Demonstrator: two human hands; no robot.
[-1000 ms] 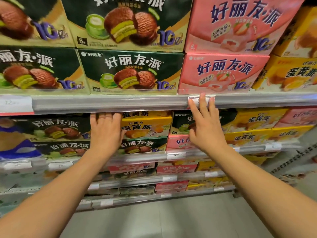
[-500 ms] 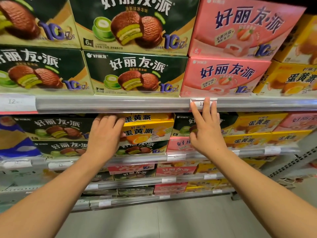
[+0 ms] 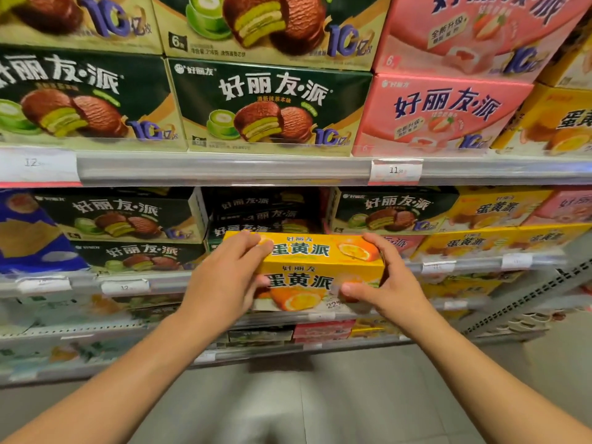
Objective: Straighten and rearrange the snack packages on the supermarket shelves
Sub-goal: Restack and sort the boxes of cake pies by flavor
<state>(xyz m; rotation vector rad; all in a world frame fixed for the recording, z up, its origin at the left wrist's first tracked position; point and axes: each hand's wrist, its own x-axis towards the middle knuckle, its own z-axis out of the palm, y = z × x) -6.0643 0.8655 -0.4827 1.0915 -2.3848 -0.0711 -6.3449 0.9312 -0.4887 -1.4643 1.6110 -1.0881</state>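
- Yellow box (image 3: 315, 270) grasped at both ends, in front of the middle shelf (image 3: 166, 282), tilted with top face and front face both visible.
- Left hand (image 3: 224, 280) wrapped around the left end, fingers over the top edge.
- Right hand (image 3: 389, 280) curled on the right end, thumb pressed on the front face.
- Just behind the grip, dark green boxes (image 3: 266, 216) deep in the shelf gap.
- Above the grip, price tag (image 3: 395, 170) on the upper rail.

Both forearms (image 3: 153, 357) are bare, no sleeves reaching them (nor rings or watch); light grey trousers (image 3: 272, 408) below.
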